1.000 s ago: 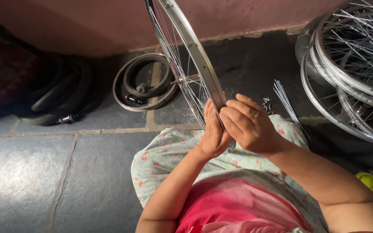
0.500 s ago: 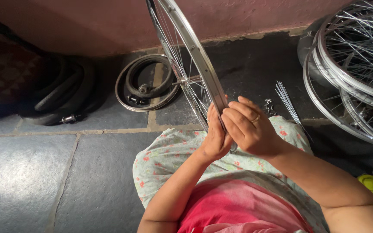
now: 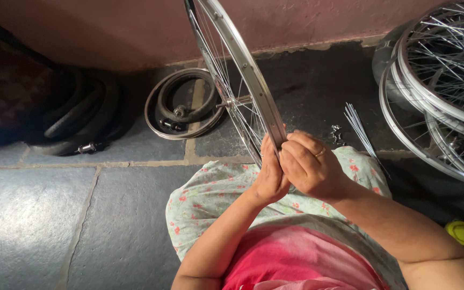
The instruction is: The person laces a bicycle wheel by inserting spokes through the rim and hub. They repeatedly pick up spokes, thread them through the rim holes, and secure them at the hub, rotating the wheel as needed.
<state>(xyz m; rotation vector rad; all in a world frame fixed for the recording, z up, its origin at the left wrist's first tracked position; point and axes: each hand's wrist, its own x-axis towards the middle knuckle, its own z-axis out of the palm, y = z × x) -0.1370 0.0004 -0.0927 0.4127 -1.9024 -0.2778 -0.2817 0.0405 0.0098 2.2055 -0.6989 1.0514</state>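
An upright bicycle wheel with a shiny metal rim [image 3: 243,64] and thin spokes stands edge-on in front of me, resting on my lap. My left hand [image 3: 269,174] grips the near part of the rim from the left. My right hand [image 3: 310,164], with a ring on one finger, is closed over the rim's near edge from the right, fingers curled on it. Both hands press together at the same spot. The wheel's hub [image 3: 234,101] shows between the spokes.
A coiled metal ring with small parts [image 3: 181,104] lies on the stone floor by the wall. Black tyres [image 3: 76,115] sit at left. Stacked spoked wheels [image 3: 441,91] fill the right. Loose spokes [image 3: 361,129] and a yellow cap [image 3: 462,232] lie nearby.
Both hands stay on the rim at the same spot; the fingers shift slightly. The view has drifted a little.
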